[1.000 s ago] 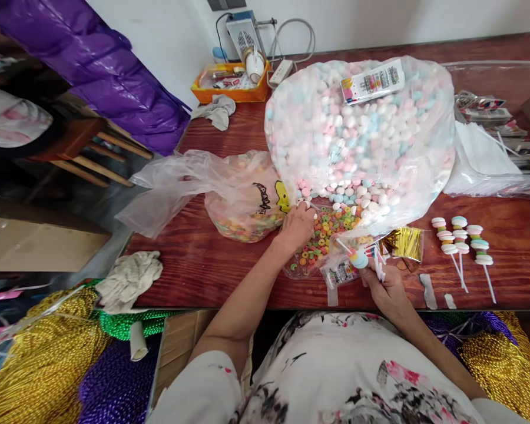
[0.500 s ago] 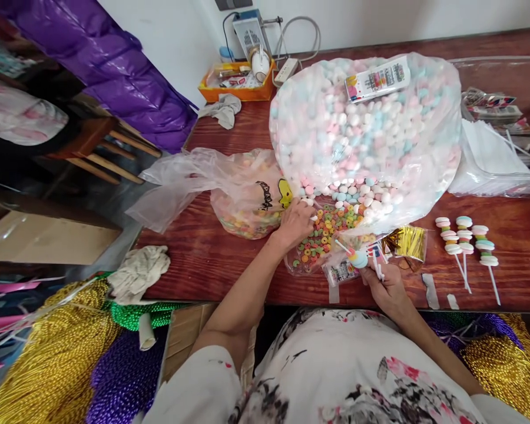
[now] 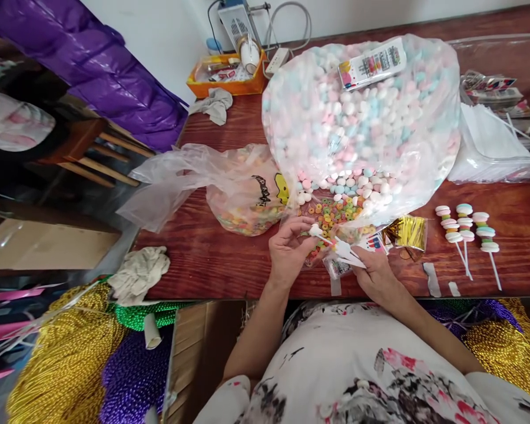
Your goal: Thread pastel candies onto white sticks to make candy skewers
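1. Left hand point(image 3: 290, 250): thumb and fingertips pinching a small, rounded white candy piece point(image 3: 315, 229), held over the loose red, orange, yellow and green ring candies point(image 3: 335, 211).
2. Right hand point(image 3: 375, 274): fingers closed on a bunch of thin white sticks point(image 3: 348, 253), one aimed at that piece. Piece sits at its tip; can't tell if pierced.
3. Alignment: line the stick up with the piece's centre, push straight along the axis. Off-centre would likely split it.
4. Pressure: piece is probably soft. Pinch the rim lightly, fingertips out of the stick's exit path.
5. Spare sticks: hold them back from the working one, else they may snag.
6. Spacing reference: the three white sticks threaded with pastel pieces point(image 3: 465, 223), lying right of the right hand.
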### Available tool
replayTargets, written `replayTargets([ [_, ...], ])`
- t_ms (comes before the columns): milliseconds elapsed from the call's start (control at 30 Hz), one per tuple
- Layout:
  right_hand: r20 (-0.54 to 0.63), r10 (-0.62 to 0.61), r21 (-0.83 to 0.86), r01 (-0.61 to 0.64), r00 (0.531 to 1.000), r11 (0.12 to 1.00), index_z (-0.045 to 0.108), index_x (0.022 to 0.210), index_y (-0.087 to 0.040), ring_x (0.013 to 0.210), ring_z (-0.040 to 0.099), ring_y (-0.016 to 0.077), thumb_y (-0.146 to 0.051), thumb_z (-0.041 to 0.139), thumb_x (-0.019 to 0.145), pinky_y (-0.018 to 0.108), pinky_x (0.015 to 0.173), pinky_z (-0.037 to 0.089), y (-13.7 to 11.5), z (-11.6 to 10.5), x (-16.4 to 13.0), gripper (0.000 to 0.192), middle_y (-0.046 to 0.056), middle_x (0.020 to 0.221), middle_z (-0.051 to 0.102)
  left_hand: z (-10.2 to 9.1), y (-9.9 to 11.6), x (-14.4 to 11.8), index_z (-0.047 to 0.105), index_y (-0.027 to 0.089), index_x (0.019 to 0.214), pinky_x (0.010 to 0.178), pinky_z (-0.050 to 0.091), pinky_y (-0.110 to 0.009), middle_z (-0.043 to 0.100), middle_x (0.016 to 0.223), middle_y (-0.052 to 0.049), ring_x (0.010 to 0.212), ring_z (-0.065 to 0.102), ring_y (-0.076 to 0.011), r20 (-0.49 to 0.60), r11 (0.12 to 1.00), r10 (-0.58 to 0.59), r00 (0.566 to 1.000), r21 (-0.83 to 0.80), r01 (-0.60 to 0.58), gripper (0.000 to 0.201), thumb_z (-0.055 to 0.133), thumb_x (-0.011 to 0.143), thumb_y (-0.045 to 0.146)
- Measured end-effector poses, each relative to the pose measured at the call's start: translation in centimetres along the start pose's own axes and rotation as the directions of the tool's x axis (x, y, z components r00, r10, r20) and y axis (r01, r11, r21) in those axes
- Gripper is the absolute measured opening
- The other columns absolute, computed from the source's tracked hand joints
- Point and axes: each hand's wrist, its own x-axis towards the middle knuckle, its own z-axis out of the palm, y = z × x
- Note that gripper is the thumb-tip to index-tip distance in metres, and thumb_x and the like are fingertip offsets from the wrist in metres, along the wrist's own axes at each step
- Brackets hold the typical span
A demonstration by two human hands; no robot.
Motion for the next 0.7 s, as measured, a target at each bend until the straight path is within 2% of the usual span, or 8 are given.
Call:
replayTargets([
  [67,0.009,0.013,-0.014,-0.013,1.0,1.0,0.056,0.079,-0.021,0.059,0.048,0.0151,-0.008,0.041,0.088,0.026,0.059,0.034,0.1,0.0,0.0,0.021,-0.001,0.067,0.058,-0.1,0.3,-0.4,0.074,0.018,0.076,0.081,0.061,-0.029,0.074,0.099,-0.005,0.099,0.07,-0.0196,0.035,1.0,0.003,0.999,-0.008,-0.002,0.021,0.087,0.061,0.013],
  [167,0.006,0.026,-0.02,-0.026,1.0,0.999,0.056,0.08,-0.021,0.062,0.05,0.0158,-0.009,0.041,0.088,0.026,0.06,0.035,0.3,-0.2,-0.2,0.021,0.0,0.07,0.06,-0.5,0.5,-0.8,0.075,0.018,0.08,0.07,0.062,-0.027,0.076,0.095,-0.006,0.084,0.072,-0.0178,0.078,0.99,-0.118,0.99,-0.074,0.123,0.023,0.089,0.061,0.017],
  [267,0.003,0.033,-0.047,-0.033,0.999,0.998,0.054,0.077,-0.021,0.062,0.05,0.0163,-0.009,0.042,0.087,0.027,0.061,0.035,0.3,-0.4,-0.2,0.021,0.0,0.069,0.06,-0.7,0.4,-0.8,0.075,0.017,0.081,0.056,0.061,-0.026,0.076,0.083,-0.004,0.063,0.071,-0.0152,0.042,0.948,-0.274,0.961,-0.16,0.277,0.025,0.089,0.063,0.027],
  [367,0.012,0.026,-0.083,-0.025,1.0,0.996,0.053,0.075,-0.022,0.061,0.049,0.0163,-0.009,0.041,0.087,0.027,0.06,0.033,0.2,-0.6,-0.3,0.021,0.0,0.067,0.059,-0.5,0.1,-0.7,0.076,0.018,0.084,0.058,0.062,-0.028,0.076,0.078,-0.001,0.062,0.07,-0.015,-0.014,0.924,-0.324,0.946,-0.221,0.314,0.032,0.092,0.058,0.027],
  [533,0.022,0.003,-0.115,-0.001,1.0,0.993,0.055,0.081,-0.021,0.059,0.048,0.0154,-0.006,0.041,0.085,0.027,0.06,0.035,-0.2,-1.0,-1.0,0.021,0.0,0.069,0.061,-0.3,-0.7,-0.6,0.08,0.022,0.092,0.064,0.063,-0.027,0.073,0.081,0.002,0.068,0.069,-0.0126,-0.089,0.951,-0.235,0.968,-0.225,0.211,0.038,0.092,0.057,0.025],
  [700,0.038,0.001,-0.146,0.005,0.999,0.989,0.056,0.081,-0.021,0.057,0.048,0.0152,-0.005,0.04,0.085,0.026,0.059,0.036,-0.5,-1.1,-1.4,0.023,0.0,0.07,0.062,-0.9,-1.8,-1.0,0.08,0.025,0.101,0.072,0.061,-0.025,0.074,0.088,0.001,0.079,0.069,-0.0128,-0.1,0.991,-0.077,0.992,-0.114,0.066,0.034,0.087,0.068,0.025],
])
